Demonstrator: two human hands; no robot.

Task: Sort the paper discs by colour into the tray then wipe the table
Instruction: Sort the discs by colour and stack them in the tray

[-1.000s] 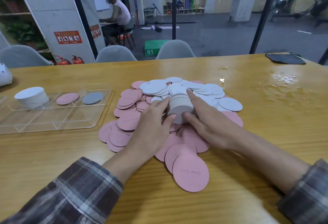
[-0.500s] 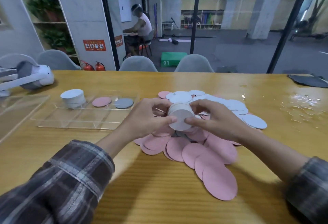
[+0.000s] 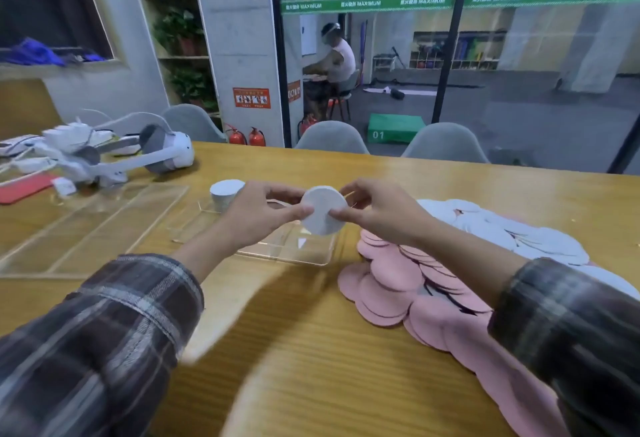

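Lifted off the pile since 1 s ago, the stack of white discs (image 3: pixel 323 209) is now held in the air w/ its flat face toward the camera, in front of the right part of the clear tray (image 3: pixel 287 253); the view has also swung left. Left hand (image 3: pixel 258 216) pinches the stack's left edge and right hand (image 3: pixel 377 211) its right edge, fingers (image 3: pixel 341 214) curled narrow round the rim on both sides. A 2nd white stack (image 3: pixel 225 192) stands upright in the tray's far-left compartment, partly hidden by the left hand. Right of the tray, pink discs (image 3: pixel 408 284) lie overlapped on the wooden surface (image 3: pixel 311 350), w/ loose white discs (image 3: pixel 512 228) spread over the far side of that pile. Another clear tray (image 3: pixel 86 228) lies further left, apart from the 1st. Beyond it are a white VR headset (image 3: pixel 166 152) w/ grey padding and a flat red item (image 3: pixel 24 188) near the left edge. Two grey chairs (image 3: pixel 332 138) stand along the far side of the surface. Behind them is a glass wall w/ a green MAXIMUM banner (image 3: pixel 367 3), a concrete pillar (image 3: pixel 235 38) carrying an orange sign, and red fire extinguishers (image 3: pixel 256 136) at its foot. Through the glass, a seated person (image 3: pixel 332 65) is at a desk, a green box (image 3: pixel 394 128) marked 01 sits on the floor, and cubby shelves line the back wall. Potted plants (image 3: pixel 180 31) fill shelves left of the pillar. Plaid sleeves cover both forearms.
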